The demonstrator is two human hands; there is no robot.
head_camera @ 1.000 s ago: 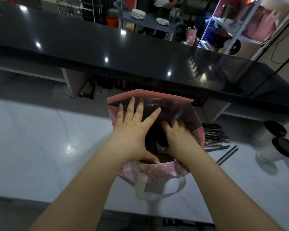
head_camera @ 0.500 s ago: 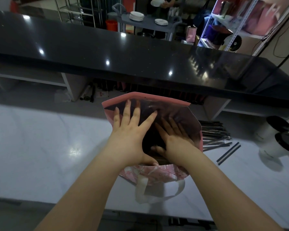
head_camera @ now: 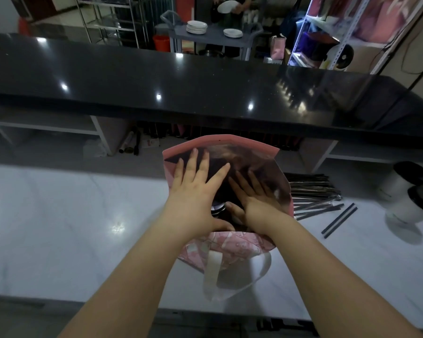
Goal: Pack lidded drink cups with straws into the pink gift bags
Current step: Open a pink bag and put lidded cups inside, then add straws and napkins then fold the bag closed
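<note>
Pink gift bag [head_camera: 226, 245] upright on the white bench [head_camera: 59, 228], mouth wide. Left hand [head_camera: 195, 191] flat inside the opening, grip spread, pinching nothing; right hand [head_camera: 252, 203] deeper in, grip spread too. Straws [head_camera: 310, 189] just right of the bag; two lidded cups [head_camera: 405, 191] farther right.

My left hand [head_camera: 193, 198] and right hand [head_camera: 254, 206] are bare, forearms unsleeved; no rings, watch or gloves on my fingers [head_camera: 195, 162].
</note>
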